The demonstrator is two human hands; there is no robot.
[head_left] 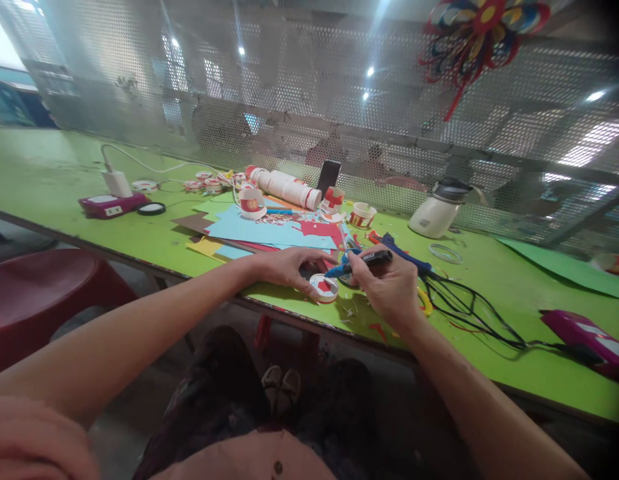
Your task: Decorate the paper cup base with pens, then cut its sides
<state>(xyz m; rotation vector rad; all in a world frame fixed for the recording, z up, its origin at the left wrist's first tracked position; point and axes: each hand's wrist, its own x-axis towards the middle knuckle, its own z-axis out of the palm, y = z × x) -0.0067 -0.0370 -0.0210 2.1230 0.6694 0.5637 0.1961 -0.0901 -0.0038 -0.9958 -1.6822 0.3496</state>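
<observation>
Close to the table's front edge, my left hand (292, 268) grips the rim of a small round white piece (324, 295) with a red shape in its middle and small dark marks around it. It looks like the base of a cut paper cup. My right hand (392, 287) is closed around a black marker (367, 262), whose blue-looking front end slants down to the white piece. Just behind my right hand lies a blue glue gun (407, 255) with a black cord. Part of the white piece is under my left fingers.
Coloured paper sheets (269, 230) and scraps lie behind my hands, with a row of nested paper cups (287, 188) and a propped phone (329, 177). Farther right stand a white kettle (433, 215) and a purple power strip (584, 337). Another power strip (109, 205) sits left.
</observation>
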